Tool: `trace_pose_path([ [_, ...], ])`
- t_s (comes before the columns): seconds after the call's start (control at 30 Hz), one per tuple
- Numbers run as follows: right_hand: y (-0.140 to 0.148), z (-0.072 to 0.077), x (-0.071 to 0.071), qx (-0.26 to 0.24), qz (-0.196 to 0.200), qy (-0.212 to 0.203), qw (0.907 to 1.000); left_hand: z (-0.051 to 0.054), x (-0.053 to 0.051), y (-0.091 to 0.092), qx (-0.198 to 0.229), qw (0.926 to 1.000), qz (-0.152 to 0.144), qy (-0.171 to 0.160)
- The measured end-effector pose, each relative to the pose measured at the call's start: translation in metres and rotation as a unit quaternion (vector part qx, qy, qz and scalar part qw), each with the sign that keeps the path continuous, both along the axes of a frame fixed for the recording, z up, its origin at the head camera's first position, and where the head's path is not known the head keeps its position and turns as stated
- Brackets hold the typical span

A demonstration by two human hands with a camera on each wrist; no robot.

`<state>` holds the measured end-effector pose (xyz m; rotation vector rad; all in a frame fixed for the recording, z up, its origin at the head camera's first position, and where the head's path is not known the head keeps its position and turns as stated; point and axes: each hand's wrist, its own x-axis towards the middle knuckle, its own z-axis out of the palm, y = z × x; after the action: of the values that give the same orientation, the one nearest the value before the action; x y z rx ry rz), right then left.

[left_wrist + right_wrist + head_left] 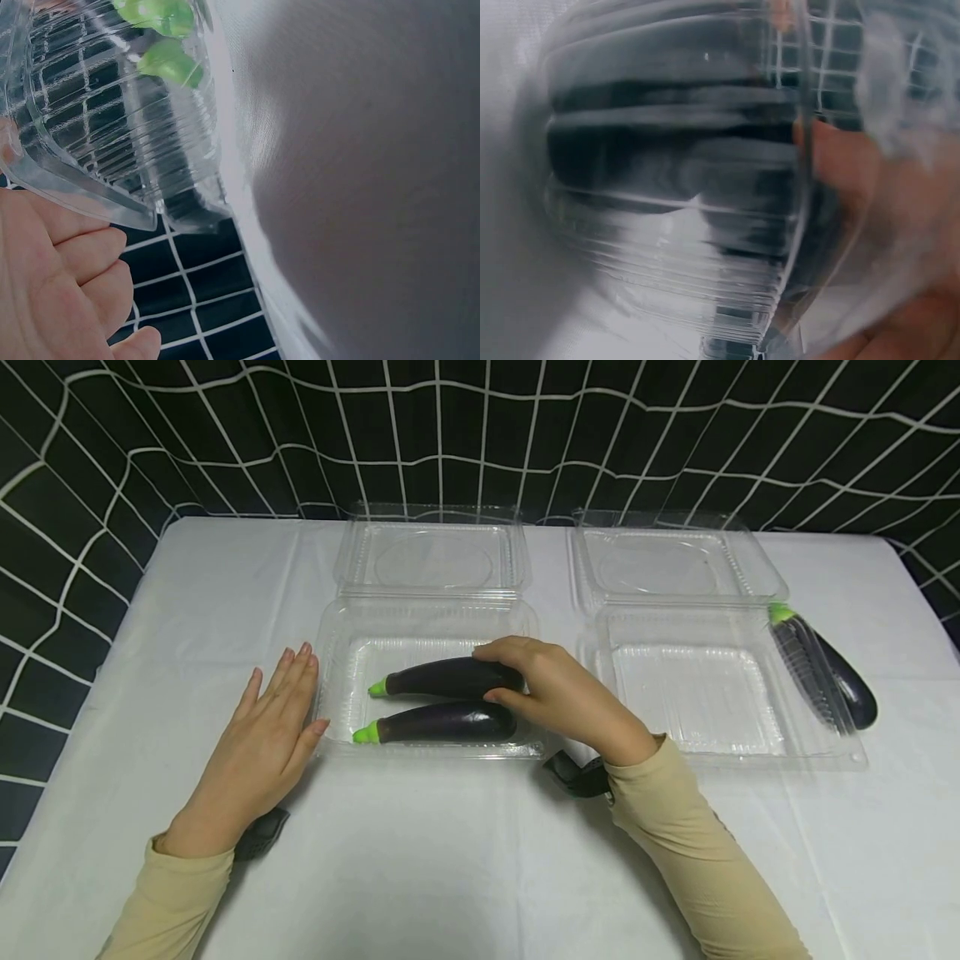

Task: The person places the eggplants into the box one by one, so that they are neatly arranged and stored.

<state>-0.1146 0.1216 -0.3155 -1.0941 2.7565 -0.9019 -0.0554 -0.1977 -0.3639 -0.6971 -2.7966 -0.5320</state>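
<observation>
While the left hand (262, 752) lay back up beside a clear box (427, 617), its fingers straight and close together and its thumb angled out to the rim, the right hand (555, 689) pinched the thick end of an eggplant (442, 677) inside that box, thumb on the side nearer the person, fingers on the farther side. Whether this eggplant touched the floor of the box could not be told. A second eggplant (446, 722) lay just beside it, nearer the person, and both green stems (367, 733) pointed toward the left hand. The box's lid (435, 556) was folded back beyond both hands.

To the right of the right hand sat another box (697, 693), its lid (652, 564) likewise folded away from the person. A third eggplant (855, 685) lay at that box's outer side, well apart from the right hand, partly seen through the plastic. Tan sleeves (697, 852) covered the forearms behind both hands. White cloth (405, 843) spread beneath, and a dark backdrop (465, 431) with white grid lines rose beyond the hands.
</observation>
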Motion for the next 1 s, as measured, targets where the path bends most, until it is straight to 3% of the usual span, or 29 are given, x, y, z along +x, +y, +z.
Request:
trace_pose_path([
  [0.47,-0.0012,-0.0027,0.0007,0.038,0.002,0.010,0.9992,-0.0008,0.0001,-0.0001,-0.003,1.0000,0.000,-0.004],
  [1.0,0.0041,0.0064,0.0021,0.007,-0.014,0.006,0.9999,0.0032,-0.0001,0.0004,-0.002,1.0000,-0.003,-0.009],
])
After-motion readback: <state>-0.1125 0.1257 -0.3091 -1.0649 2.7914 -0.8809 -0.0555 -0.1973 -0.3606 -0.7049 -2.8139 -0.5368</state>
